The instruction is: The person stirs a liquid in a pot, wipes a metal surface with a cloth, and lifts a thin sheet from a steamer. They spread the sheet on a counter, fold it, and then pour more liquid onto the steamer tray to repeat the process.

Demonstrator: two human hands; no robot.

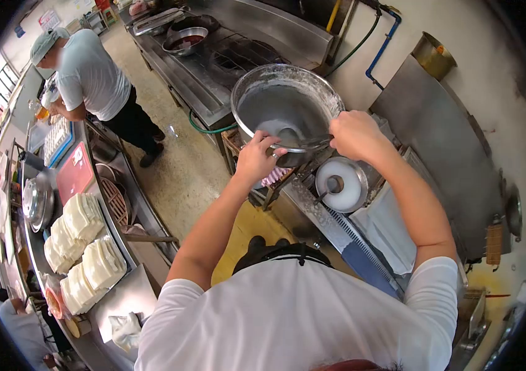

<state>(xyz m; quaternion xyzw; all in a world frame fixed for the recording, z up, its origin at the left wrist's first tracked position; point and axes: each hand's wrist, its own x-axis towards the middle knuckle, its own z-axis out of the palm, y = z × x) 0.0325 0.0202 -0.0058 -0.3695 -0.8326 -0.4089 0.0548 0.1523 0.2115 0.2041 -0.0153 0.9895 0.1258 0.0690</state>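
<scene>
A large steel bowl [241,93] with pale residue on its inner wall holds a greyish liquid. My left hand [259,157] is at the bowl's near rim, fingers bent over the edge. My right hand [357,135] is closed round the handle of a ladle [315,141], whose round end sits inside the bowl near the rim. Below and to the right stands a smaller steel bowl [362,179] of white liquid, with another ladle [333,184] in it.
A stove [201,80] holds a bowl of dark red content [185,42]. On the left, stacks of white sheets [93,275] lie on a steel counter [142,297]. A person [96,74] stands at that counter's far end. Yellow floor lies below.
</scene>
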